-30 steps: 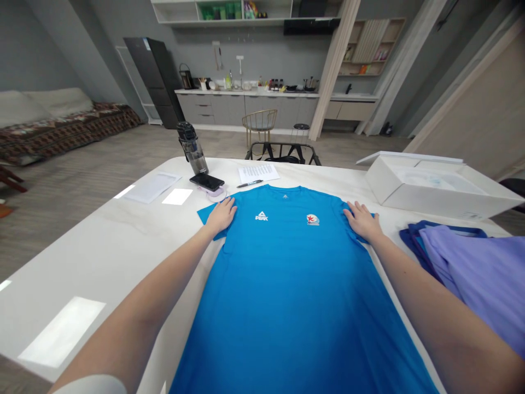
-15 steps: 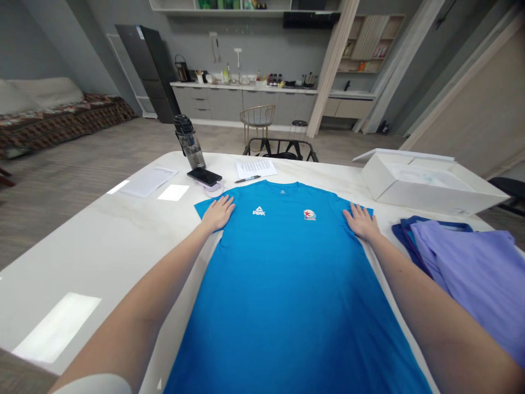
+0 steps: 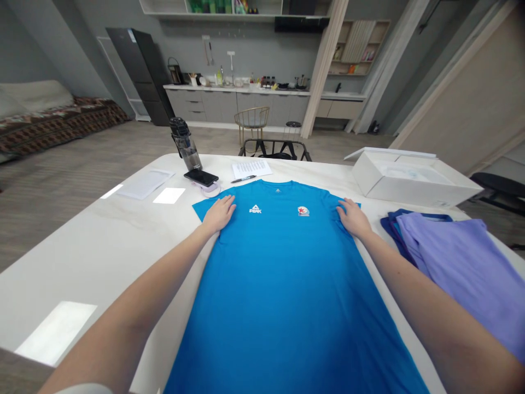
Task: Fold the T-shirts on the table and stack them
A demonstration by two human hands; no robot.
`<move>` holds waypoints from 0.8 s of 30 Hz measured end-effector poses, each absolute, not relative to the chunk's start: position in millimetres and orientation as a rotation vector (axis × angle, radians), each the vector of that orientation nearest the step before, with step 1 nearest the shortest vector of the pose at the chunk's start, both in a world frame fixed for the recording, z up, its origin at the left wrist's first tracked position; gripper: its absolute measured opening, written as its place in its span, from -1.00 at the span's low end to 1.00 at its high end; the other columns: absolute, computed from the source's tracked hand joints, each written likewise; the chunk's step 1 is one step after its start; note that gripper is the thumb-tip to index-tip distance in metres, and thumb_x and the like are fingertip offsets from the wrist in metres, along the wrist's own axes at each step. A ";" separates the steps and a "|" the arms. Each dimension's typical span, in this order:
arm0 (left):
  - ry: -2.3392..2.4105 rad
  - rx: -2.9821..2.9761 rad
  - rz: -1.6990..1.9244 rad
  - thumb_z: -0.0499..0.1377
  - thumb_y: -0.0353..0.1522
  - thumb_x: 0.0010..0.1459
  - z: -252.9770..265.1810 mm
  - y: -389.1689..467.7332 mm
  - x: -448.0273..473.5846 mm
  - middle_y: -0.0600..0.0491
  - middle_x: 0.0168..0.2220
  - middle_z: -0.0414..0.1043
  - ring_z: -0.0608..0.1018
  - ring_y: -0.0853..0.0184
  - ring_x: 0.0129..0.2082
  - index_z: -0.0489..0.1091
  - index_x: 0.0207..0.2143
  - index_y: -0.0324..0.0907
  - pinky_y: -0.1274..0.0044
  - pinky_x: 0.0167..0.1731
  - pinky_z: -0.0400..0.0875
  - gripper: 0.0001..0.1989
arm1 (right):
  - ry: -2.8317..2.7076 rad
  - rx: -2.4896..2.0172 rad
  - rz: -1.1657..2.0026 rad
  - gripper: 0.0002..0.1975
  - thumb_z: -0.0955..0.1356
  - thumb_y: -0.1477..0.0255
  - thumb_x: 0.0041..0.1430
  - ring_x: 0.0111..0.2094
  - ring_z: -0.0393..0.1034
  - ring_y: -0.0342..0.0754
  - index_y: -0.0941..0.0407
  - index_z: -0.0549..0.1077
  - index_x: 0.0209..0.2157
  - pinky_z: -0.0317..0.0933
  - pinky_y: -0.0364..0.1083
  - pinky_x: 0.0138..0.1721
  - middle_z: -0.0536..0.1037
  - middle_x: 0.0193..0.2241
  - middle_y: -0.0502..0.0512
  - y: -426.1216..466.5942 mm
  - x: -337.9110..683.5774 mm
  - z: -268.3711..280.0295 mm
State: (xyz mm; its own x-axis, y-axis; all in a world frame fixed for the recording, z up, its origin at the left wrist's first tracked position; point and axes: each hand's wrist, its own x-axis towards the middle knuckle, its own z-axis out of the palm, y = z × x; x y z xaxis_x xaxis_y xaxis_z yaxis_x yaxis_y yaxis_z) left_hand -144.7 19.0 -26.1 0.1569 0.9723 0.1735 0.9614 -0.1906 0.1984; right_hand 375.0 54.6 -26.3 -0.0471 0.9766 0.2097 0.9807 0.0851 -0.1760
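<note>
A blue T-shirt (image 3: 283, 273) lies spread face up on the white table (image 3: 123, 241), its collar toward the far side. White "PEAK" lettering and a round emblem mark its chest. My left hand (image 3: 220, 213) rests on the sleeve at the left, palm down with fingers extended. On the opposite sleeve lies my right hand (image 3: 353, 218), open, its fingers slightly bent against the cloth near the shoulder seam. The shirt's lower hem is out of view.
Folded purple and dark blue clothes (image 3: 451, 257) lie at the right, before an open white box (image 3: 418, 186). Beyond the left sleeve are a phone (image 3: 200, 177), a water bottle (image 3: 186, 148), a pen (image 3: 243, 179) and paper sheets (image 3: 252, 167).
My right hand has slid a little inward on its sleeve, its fingers less spread. My left hand stays on the other sleeve. The camera view has shifted slightly.
</note>
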 end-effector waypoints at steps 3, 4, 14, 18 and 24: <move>1.809 2.491 0.352 -0.14 -0.14 0.45 -26.4 -8.1 -109.9 -0.06 0.44 0.09 0.16 0.19 0.43 0.13 0.42 -0.15 0.30 0.43 -0.04 -0.41 | -2.213 -1.823 0.046 -0.41 0.10 0.17 0.45 0.40 0.05 0.08 0.20 0.36 0.29 -0.02 0.06 0.39 0.24 0.37 0.24 24.9 333.2 -19.0; 1.757 2.513 0.330 -0.13 -0.13 0.45 -28.0 -19.2 -97.3 -0.05 0.45 0.06 0.14 0.18 0.44 0.12 0.42 -0.12 0.28 0.43 -0.05 -0.41 | -2.265 -1.783 0.083 -0.40 0.10 0.15 0.45 0.41 0.04 0.08 0.17 0.34 0.31 -0.02 0.06 0.39 0.23 0.38 0.22 14.1 319.5 -18.8; 1.747 2.409 0.236 -0.20 0.05 0.41 -39.9 -88.0 -75.6 0.09 0.49 -0.10 -0.02 0.13 0.49 0.07 0.44 0.07 0.17 0.44 -0.15 -0.34 | -2.244 -2.131 0.144 -0.30 0.01 -0.01 0.45 0.47 -0.21 0.19 0.01 0.03 0.47 -0.21 0.23 0.41 -0.05 0.48 0.14 -55.9 330.2 -43.5; 1.783 2.405 0.230 -0.18 0.03 0.41 -35.2 -99.0 -83.3 0.01 0.49 -0.09 -0.01 0.11 0.48 0.08 0.44 0.00 0.16 0.43 -0.15 -0.34 | -2.196 -2.212 0.137 -0.26 0.00 -0.03 0.44 0.47 -0.23 0.24 0.05 0.02 0.47 -0.24 0.34 0.39 -0.08 0.48 0.19 -80.6 340.7 -38.1; 1.720 2.465 0.266 -0.23 0.08 0.40 -30.2 -143.0 -57.8 0.04 0.50 -0.14 -0.05 0.14 0.49 0.03 0.46 0.05 0.11 0.44 -0.22 -0.30 | -2.438 -1.838 0.066 -0.28 -0.01 -0.05 0.43 0.49 -0.29 0.17 -0.04 0.04 0.46 -0.36 0.36 0.41 -0.07 0.48 0.08 -138.8 290.9 -29.2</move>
State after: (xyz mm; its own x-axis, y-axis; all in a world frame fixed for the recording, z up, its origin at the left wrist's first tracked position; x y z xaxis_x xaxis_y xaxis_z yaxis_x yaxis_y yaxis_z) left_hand -57.8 -143.0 -30.2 0.3372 0.9386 0.0725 0.9168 -0.3449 0.2015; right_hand 290.9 -138.8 -29.2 -0.2730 0.9610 0.0441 0.9572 0.2759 -0.0868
